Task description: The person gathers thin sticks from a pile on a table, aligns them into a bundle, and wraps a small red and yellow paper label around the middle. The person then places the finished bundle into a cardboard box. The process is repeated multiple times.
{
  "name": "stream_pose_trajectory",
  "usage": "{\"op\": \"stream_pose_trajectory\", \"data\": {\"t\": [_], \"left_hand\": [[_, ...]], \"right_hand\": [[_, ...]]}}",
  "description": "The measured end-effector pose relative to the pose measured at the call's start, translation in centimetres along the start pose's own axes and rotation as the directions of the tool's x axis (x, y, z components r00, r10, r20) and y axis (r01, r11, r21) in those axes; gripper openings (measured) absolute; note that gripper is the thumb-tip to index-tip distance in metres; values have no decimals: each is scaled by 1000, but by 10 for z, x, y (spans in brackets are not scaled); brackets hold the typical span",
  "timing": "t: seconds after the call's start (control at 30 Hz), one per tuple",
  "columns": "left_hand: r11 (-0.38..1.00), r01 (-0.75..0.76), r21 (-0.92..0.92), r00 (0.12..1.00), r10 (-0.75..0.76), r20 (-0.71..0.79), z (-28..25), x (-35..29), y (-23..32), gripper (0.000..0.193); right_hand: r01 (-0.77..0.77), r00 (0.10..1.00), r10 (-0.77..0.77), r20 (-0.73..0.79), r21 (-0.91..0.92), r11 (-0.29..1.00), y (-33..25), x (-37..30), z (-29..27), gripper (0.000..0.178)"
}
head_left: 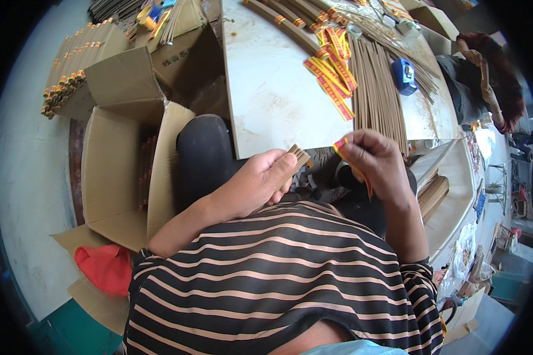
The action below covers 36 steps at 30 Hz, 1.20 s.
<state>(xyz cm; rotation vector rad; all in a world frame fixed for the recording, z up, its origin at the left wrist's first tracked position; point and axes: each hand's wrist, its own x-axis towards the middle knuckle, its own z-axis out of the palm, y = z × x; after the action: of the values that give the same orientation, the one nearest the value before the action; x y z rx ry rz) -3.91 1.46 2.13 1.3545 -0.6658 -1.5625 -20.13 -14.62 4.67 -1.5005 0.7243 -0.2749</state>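
My left hand point(256, 181) is closed around a small bundle of brown incense sticks point(299, 155), whose ends stick up past my thumb. To its right, apart from the bundle, my right hand point(378, 158) pinches a red and yellow paper label strip point(340, 146). Both hands are over my lap at the near edge of the white table point(266, 112). A loose pile of similar label strips point(336, 83) lies on the tabletop beyond them. Long loose incense sticks point(378, 89) spread beside that pile, their near ends close to my right hand.
Banded incense bundles point(290, 28) lie at the table's far side. A blue tape measure-like object point(404, 77) rests on sticks at right. An open cardboard box point(115, 160) stands left, with stacked bundles point(80, 62) behind. Another person point(494, 77) sits at the far right.
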Motion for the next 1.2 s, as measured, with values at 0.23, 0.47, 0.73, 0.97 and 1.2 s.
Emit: {"op": "stream_pose_trajectory", "data": {"t": [0.23, 0.47, 0.73, 0.97, 1.2], "left_hand": [[995, -88, 35, 996, 87, 27, 7, -8, 1, 38], [987, -151, 49, 988, 150, 19, 11, -13, 0, 37], [985, -142, 97, 990, 139, 38, 10, -11, -1, 39], [981, -173, 84, 984, 169, 46, 11, -12, -4, 43], [980, -175, 97, 984, 171, 41, 10, -15, -2, 48]], "right_hand": [[33, 997, -26, 71, -99, 995, 0, -22, 43, 23], [65, 998, -61, 26, -187, 980, -1, -20, 53, 26], [97, 995, -98, 14, -341, 935, -6, -20, 51, 25], [23, 1000, -16, 22, -423, 906, -15, -15, 51, 25], [-29, 999, 32, 0, -431, 902, -20, -15, 53, 26]]}}
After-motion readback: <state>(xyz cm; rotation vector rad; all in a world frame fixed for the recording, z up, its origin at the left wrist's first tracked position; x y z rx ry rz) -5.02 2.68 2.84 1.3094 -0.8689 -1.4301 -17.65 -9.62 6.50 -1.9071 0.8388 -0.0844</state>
